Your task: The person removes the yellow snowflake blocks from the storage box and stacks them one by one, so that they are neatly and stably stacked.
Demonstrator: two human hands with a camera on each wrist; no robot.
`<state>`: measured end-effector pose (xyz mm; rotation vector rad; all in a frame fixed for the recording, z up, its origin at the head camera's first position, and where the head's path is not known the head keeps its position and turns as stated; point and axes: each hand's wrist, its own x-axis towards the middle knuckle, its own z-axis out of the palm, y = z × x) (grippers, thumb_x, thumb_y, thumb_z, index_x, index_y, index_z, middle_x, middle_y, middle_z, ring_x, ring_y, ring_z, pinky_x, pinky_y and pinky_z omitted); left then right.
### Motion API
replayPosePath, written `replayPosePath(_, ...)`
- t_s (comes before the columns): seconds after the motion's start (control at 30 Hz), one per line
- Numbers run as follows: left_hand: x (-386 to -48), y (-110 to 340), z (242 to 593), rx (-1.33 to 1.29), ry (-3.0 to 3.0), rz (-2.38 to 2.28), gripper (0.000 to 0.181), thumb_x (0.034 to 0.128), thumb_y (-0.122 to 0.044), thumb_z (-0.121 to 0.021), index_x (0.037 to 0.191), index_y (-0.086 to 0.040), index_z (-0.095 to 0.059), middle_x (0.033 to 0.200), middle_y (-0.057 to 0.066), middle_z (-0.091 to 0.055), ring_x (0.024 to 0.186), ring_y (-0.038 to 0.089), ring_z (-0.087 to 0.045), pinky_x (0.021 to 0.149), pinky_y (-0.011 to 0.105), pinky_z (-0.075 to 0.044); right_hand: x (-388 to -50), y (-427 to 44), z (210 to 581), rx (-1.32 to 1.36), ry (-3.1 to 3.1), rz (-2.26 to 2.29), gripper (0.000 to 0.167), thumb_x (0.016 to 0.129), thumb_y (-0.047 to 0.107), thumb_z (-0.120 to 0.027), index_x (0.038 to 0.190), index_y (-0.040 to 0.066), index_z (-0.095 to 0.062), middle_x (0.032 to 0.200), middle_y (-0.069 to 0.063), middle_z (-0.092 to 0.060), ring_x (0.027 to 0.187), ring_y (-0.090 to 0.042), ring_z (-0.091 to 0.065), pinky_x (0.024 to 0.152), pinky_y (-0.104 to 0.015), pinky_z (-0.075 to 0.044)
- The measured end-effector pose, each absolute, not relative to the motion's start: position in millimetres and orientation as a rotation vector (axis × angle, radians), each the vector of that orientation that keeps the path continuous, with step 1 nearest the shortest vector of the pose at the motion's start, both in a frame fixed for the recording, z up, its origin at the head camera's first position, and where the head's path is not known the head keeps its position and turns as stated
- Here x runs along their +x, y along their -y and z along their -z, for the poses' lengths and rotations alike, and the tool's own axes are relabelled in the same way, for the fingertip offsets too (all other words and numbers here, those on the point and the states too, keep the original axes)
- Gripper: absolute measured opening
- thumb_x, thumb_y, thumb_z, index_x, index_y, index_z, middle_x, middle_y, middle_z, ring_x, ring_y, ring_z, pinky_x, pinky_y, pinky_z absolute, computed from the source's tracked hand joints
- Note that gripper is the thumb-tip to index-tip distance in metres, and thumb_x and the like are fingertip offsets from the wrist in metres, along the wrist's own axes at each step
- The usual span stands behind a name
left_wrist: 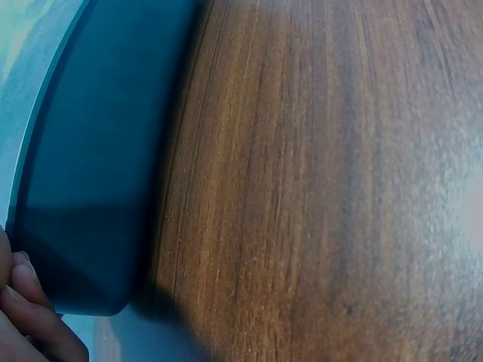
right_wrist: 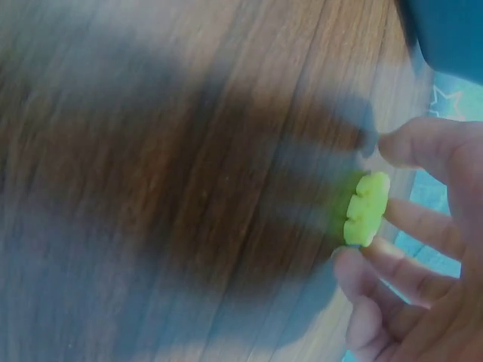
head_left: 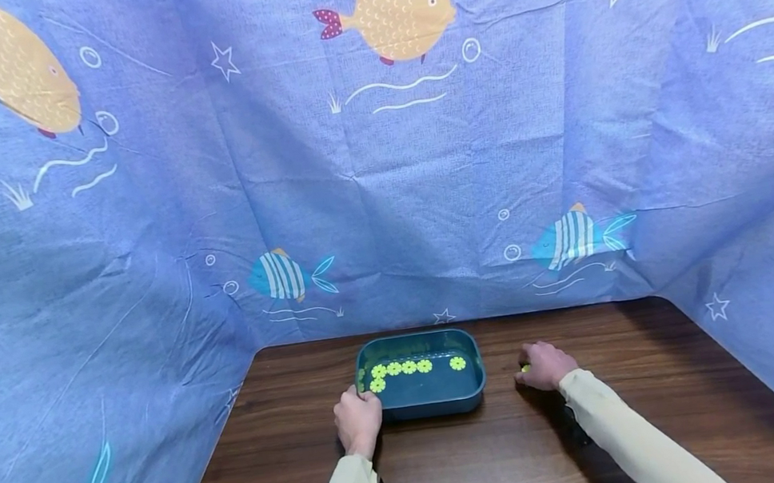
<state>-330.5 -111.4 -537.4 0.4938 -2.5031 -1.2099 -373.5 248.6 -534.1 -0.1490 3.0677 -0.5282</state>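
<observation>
A dark teal tray (head_left: 425,410) holds several yellow-green flower-shaped pieces (head_left: 424,366), most toward its left side and one at the right. My left hand (head_left: 359,420) grips the tray's front left corner; in the left wrist view its fingers (left_wrist: 30,290) are bent at the end of the tray wall (left_wrist: 94,158). To the right of the tray, my right hand (head_left: 547,365) is low over the table at another flower piece (head_left: 525,369). In the right wrist view, fingertips touch this piece (right_wrist: 367,210), while the thumb of the right hand (right_wrist: 423,241) is apart from it.
The brown wood table (head_left: 458,466) extends around the tray. A blue curtain (head_left: 410,190) with fish and stars hangs behind it and along both sides. In the right wrist view, the tray's corner (right_wrist: 453,38) shows at the upper right.
</observation>
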Motion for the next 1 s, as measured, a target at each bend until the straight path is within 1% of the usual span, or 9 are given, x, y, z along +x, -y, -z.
replayPosePath(0.17,-331.9,111.0,536.7,0.490,2.503,1.213,0.017,0.0883,-0.012,-0.052,0.076,-0.005,-0.062,0.084,0.020,-0.070,0.076,0.038,-0.066,0.067,0.053,-0.051,-376.6,-240.6,528.4,-0.133,-3.161,0.473,0.048,0.084,0.033,-0.071,0.119,0.001,-0.063,0.110,-0.022,-0.061,0.089,-0.037,-0.065,0.073,-0.056,-0.054)
replayPosePath(0.27,-332.5,111.0,536.3,0.498,2.508,1.211,0.017,0.0878,-0.012,-0.052,0.075,-0.005,-0.061,0.084,0.021,-0.070,0.077,0.038,-0.066,0.067,0.054,-0.051,-380.3,-228.7,519.4,-0.178,-3.257,0.461,0.050,0.086,0.031,-0.069,0.123,-0.001,-0.061,0.112,-0.023,-0.060,0.088,-0.038,-0.065,0.073,-0.056,-0.054)
replayPosePath(0.5,-332.6,111.4,534.7,0.517,2.522,1.220,0.018,0.0877,-0.012,-0.052,0.071,-0.006,-0.057,0.082,0.020,-0.068,0.076,0.037,-0.065,0.066,0.053,-0.050,-391.0,-180.2,485.6,-0.343,-3.444,0.491,0.028,0.086,0.027,-0.070,0.105,0.006,-0.066,0.095,-0.015,-0.061,0.081,-0.035,-0.063,0.069,-0.051,-0.053)
replayPosePath(0.63,-332.7,112.7,534.9,0.524,2.529,1.211,0.017,0.0877,-0.012,-0.052,0.074,-0.005,-0.059,0.083,0.021,-0.069,0.077,0.038,-0.066,0.066,0.053,-0.051,-393.5,-146.5,474.2,-0.466,-3.428,0.501,0.021,0.086,0.021,-0.071,0.101,0.007,-0.067,0.091,-0.010,-0.061,0.077,-0.030,-0.062,0.067,-0.048,-0.053)
replayPosePath(0.67,-332.7,112.9,535.1,0.526,2.531,1.210,0.017,0.0878,-0.012,-0.052,0.075,-0.005,-0.060,0.084,0.021,-0.069,0.077,0.038,-0.066,0.066,0.053,-0.051,-394.0,-138.8,474.0,-0.492,-3.400,0.501,0.016,0.086,0.018,-0.070,0.098,0.007,-0.067,0.089,-0.009,-0.062,0.075,-0.028,-0.062,0.066,-0.047,-0.053)
replayPosePath(0.73,-332.9,112.8,535.5,0.525,2.533,1.204,0.016,0.0880,-0.012,-0.052,0.077,-0.004,-0.062,0.085,0.021,-0.069,0.078,0.039,-0.066,0.066,0.053,-0.051,-394.5,-124.6,475.8,-0.531,-3.334,0.484,0.013,0.085,0.010,-0.070,0.097,0.006,-0.067,0.089,-0.009,-0.064,0.076,-0.026,-0.064,0.067,-0.045,-0.054)
replayPosePath(0.83,-333.2,112.1,535.4,0.520,2.535,1.196,0.016,0.0877,-0.012,-0.052,0.079,-0.003,-0.063,0.086,0.022,-0.070,0.078,0.040,-0.066,0.067,0.054,-0.051,-395.1,-107.8,483.8,-0.535,-3.229,0.431,0.008,0.083,0.000,-0.068,0.090,0.004,-0.066,0.085,-0.011,-0.066,0.072,-0.023,-0.064,0.066,-0.043,-0.055)
replayPosePath(0.9,-333.6,111.3,535.2,0.512,2.534,1.188,0.016,0.0874,-0.011,-0.052,0.079,-0.003,-0.063,0.086,0.022,-0.070,0.077,0.040,-0.066,0.068,0.054,-0.052,-394.3,-99.7,489.2,-0.488,-3.146,0.389,0.007,0.084,-0.002,-0.068,0.088,0.003,-0.067,0.083,-0.012,-0.067,0.070,-0.021,-0.063,0.065,-0.041,-0.055)
replayPosePath(1.0,-333.8,110.5,535.0,0.512,2.530,1.184,0.016,0.0868,-0.011,-0.052,0.079,-0.002,-0.064,0.084,0.022,-0.070,0.075,0.038,-0.066,0.068,0.054,-0.052,-391.9,-91.7,497.2,-0.411,-3.015,0.312,0.005,0.087,-0.001,-0.066,0.084,0.002,-0.067,0.079,-0.011,-0.065,0.066,-0.019,-0.054,0.062,-0.036,-0.050)
